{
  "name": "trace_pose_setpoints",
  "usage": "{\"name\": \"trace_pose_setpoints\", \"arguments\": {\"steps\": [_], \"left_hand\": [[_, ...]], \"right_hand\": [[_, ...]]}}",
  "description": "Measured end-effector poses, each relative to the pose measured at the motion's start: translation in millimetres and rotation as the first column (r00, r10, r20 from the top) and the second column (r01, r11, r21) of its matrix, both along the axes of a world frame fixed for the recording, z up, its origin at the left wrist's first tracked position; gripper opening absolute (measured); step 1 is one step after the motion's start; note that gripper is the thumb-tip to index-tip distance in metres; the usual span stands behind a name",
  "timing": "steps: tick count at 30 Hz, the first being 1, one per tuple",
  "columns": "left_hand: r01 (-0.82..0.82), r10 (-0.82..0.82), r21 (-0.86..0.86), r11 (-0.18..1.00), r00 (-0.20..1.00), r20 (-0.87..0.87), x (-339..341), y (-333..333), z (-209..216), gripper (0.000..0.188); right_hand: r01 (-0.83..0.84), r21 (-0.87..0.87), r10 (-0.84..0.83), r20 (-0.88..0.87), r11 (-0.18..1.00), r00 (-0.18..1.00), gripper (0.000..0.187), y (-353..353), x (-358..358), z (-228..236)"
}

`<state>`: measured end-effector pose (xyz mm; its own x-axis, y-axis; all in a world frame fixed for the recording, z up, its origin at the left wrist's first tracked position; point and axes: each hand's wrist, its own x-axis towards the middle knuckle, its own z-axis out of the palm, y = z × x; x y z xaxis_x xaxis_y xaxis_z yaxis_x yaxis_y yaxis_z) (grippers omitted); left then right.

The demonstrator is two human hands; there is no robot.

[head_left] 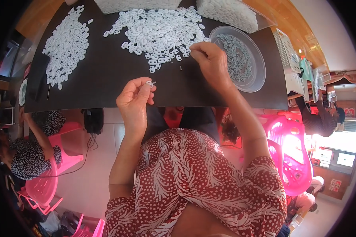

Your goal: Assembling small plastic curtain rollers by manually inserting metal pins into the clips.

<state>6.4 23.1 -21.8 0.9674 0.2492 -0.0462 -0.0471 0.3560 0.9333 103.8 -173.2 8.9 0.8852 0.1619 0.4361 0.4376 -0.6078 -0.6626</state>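
1. Left hand (134, 96): fingers pinch a small white piece (149, 83) and a thin pin (154, 82), near the 6 o'clock edge of the tabletop (178, 87).
2. Right hand (212, 63): fingers drawn together; whether they grip anything, I cannot tell.
3. White heap (158, 29): toward 1 o'clock from the left hand.
4. Clear tub (258, 75) of grey pins (236, 55): at the right hand's 3 o'clock.

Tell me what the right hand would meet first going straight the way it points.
The right hand would probably meet the central pile of white two-holed pieces, though the hand's height is unclear.
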Motion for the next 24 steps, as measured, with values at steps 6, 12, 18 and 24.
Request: {"name": "trace_pose_setpoints", "arguments": {"steps": [6, 12, 18, 24], "left_hand": [[0.011, -0.011, 0.018, 1.0, 1.0, 0.017, 1, 2, -4, 0.012], [0.023, -0.023, 0.006, 1.0, 1.0, 0.018, 1, 2, -4, 0.012], [0.032, -0.032, -0.008, 0.999, 0.999, 0.026, 1, 3, -5, 0.011], [0.023, -0.023, -0.009, 1.0, 0.999, 0.024, 0, 3, -3, 0.011]], "right_hand": [[0.052, -0.466, 0.074, 0.247, 0.883, 0.966, 0.007, 2, 34, -15], [0.07, -0.672, 0.15, 0.264, 0.737, 0.953, 0.006, 12, 42, -23], [0.032, -0.641, 0.111, 0.182, 0.767, 0.977, 0.011, 13, 43, -20], [-0.151, -0.339, 0.176, 0.046, 0.928, 0.983, 0.013, 10, 30, -2]]}}
